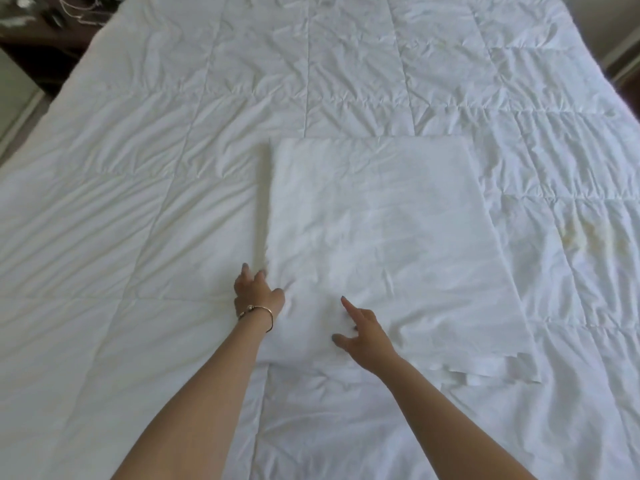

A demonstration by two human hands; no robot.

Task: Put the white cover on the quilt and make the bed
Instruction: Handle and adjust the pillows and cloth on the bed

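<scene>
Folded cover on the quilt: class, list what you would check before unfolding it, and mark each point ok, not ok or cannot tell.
1. Quilt spread flat over the bed: ok.
2. Folded white cover lies on the quilt: ok.
3. Left hand at the cover's left edge: ok.
4. Right hand on the cover, forefinger out: ok.
5. Cover's opening found: cannot tell.
6. Cover unfolded: not ok.
</scene>
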